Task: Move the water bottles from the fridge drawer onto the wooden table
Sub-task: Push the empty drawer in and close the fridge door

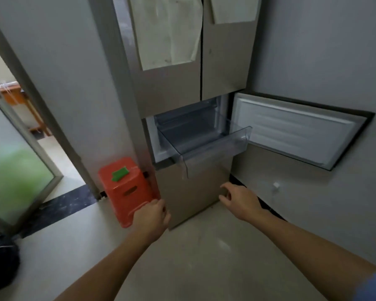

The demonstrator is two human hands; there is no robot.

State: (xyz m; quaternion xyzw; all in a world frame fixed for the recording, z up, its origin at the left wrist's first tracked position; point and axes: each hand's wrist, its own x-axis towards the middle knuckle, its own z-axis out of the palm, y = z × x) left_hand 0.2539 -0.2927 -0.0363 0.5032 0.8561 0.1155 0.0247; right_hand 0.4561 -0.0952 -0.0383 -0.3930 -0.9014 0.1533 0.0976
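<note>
The clear plastic fridge drawer (215, 146) is pulled out of the fridge's middle compartment, and I see no bottles in it. The small compartment door (295, 131) stands swung open to the right. Both my arms reach forward, below the drawer. My left hand (151, 216) has its fingers curled downward in front of the lower fridge panel, and holds nothing that I can see. My right hand (239, 200) hangs with loosely curled fingers near the panel's right side, holding nothing. No water bottle and no wooden table show up close.
An orange plastic stool (126, 192) with a green item on top stands left of the fridge. An open doorway at far left shows wooden furniture (24, 105) beyond. A dark bag (0, 263) lies at lower left. Pale floor tiles spread below my arms.
</note>
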